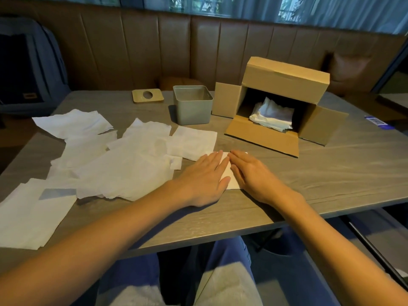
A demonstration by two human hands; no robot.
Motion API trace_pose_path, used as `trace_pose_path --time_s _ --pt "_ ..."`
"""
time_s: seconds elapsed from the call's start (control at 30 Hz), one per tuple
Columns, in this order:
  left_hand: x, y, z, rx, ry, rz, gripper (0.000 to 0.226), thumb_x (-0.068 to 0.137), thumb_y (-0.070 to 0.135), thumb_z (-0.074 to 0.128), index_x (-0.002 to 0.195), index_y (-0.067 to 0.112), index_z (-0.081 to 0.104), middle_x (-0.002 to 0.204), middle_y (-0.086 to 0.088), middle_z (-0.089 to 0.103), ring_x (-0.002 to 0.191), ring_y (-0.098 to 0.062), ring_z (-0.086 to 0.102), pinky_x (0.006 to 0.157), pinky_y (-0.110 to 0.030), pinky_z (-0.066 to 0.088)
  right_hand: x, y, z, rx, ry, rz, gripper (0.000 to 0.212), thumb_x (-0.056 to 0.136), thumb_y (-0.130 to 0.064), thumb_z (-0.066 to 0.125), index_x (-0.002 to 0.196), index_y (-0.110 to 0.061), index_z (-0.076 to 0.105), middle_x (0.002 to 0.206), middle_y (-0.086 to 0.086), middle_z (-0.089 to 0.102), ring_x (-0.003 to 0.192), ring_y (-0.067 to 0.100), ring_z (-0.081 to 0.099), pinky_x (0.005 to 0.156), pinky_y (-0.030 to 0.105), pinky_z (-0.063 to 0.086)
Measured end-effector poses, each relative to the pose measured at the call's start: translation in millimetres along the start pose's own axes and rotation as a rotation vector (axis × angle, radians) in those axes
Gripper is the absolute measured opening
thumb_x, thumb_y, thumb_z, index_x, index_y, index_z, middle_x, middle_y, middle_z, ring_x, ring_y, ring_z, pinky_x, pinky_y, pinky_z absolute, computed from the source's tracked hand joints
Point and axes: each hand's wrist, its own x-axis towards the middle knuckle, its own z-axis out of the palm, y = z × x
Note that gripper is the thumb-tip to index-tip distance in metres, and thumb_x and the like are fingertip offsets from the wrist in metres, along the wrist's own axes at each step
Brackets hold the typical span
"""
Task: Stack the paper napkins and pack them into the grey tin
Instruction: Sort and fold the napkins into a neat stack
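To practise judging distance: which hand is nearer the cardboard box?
Right. The right hand rests just in front of the cardboard box; the left hand rests farther left, both on a folded napkin.

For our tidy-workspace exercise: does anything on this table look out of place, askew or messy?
Yes. The loose napkins lie scattered, overlapping and crooked. The cardboard box lies on its side, flaps splayed, crumpled napkins heaped inside. The grey tin stands upright, a wooden lid lying apart.
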Motion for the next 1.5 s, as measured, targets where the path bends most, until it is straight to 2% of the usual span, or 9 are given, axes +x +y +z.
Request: trace_pose_path --time_s 0.1,0.27,0.37,0.53,0.7,0.93,1.17,1.33,1.5 --pt "0 -4 1 0.057 -0.022 -0.067 0.071 0.103 0.059 0.012 0.160 0.022 -0.008 0.167 -0.002 -0.016 0.153 -0.023 -0.014 0.113 -0.033 -0.012 -7 2 -3 -0.138 -0.125 0.074 0.051 0.108 -0.032 0.030 0.153 -0.010 0.036 0.159 0.009 0.036 0.146 0.022 0.034 0.120 0.034 0.023" --pt "-5 -8 -1 0.083 -0.047 -0.091 0.076 0.100 0.065 0.011 0.159 0.022 -0.010 0.166 -0.002 -0.020 0.152 -0.024 -0.019 0.110 -0.033 -0.018 -13 -1 -7 -0.154 -0.201 0.145 0.057 0.108 -0.039 0.022 0.159 -0.013 0.022 0.166 0.006 0.021 0.153 0.017 0.018 0.125 0.034 0.011" --pt "-7 -6 -1 0.045 -0.069 -0.123 0.083 0.094 0.074 0.014 0.159 0.027 -0.011 0.165 -0.003 -0.022 0.151 -0.028 -0.022 0.117 -0.042 -0.015 -5 -7 -21 -0.075 -0.279 0.205 0.052 0.107 -0.036 0.034 0.153 -0.011 0.033 0.160 0.010 0.032 0.147 0.025 0.030 0.121 0.037 0.023" --pt "-13 -9 -14 -0.224 0.104 -0.194 0.071 0.101 0.062 0.023 0.160 0.024 0.008 0.169 -0.002 0.001 0.155 -0.023 -0.006 0.124 -0.044 0.005 47 -22 -29 0.162 -0.003 0.222 0.031 0.105 -0.029 0.045 0.121 -0.009 0.062 0.107 0.010 0.069 0.094 0.027 0.064 0.080 0.038 0.051" --pt "11 -63 -43 -0.306 0.288 -0.416 0.047 0.107 0.033 0.037 0.151 0.016 0.039 0.156 -0.009 0.037 0.141 -0.028 0.037 0.112 -0.039 0.033 115 -25 10 0.196 -0.054 0.425 0.042 0.099 -0.040 0.055 0.125 -0.006 0.059 0.118 0.013 0.063 0.112 0.030 0.060 0.090 0.037 0.048" --pt "26 -96 -51 -0.439 0.217 -0.449 0.057 0.103 0.034 0.050 0.155 0.020 0.030 0.158 -0.009 0.036 0.141 -0.031 0.037 0.113 -0.044 0.038 141 -19 16 0.310 0.056 0.515 0.013 0.093 -0.022 0.066 0.101 -0.012 0.068 0.092 0.005 0.065 0.089 0.018 0.061 0.070 0.026 0.045" --pt "32 -80 -72 -1.326 0.503 -0.465 0.038 0.091 0.034 0.068 0.126 0.021 0.062 0.117 -0.005 0.067 0.106 -0.027 0.065 0.086 -0.052 0.059 130 -21 -30 0.696 0.314 0.360 0.017 0.099 -0.026 0.058 0.111 -0.015 0.062 0.106 -0.001 0.062 0.094 0.011 0.063 0.066 0.017 0.052" --pt "32 -58 -79 -1.212 0.517 -0.422 0.034 0.095 0.033 0.065 0.125 0.017 0.064 0.119 0.000 0.063 0.103 -0.019 0.063 0.060 -0.018 0.055 113 -14 -55 0.619 0.462 0.439 0.018 0.099 -0.022 0.059 0.116 -0.018 0.061 0.111 0.000 0.063 0.094 0.017 0.065 0.049 0.013 0.049" --pt "16 -29 -59 -1.185 0.347 -0.358 0.033 0.094 0.035 0.067 0.124 0.022 0.064 0.115 0.006 0.068 0.099 -0.013 0.066 0.072 -0.027 0.062 62 -3 -67 0.513 0.312 0.445 0.030 0.096 -0.024 0.066 0.125 -0.020 0.057 0.106 -0.004 0.062 0.090 0.012 0.063 0.059 0.016 0.051"
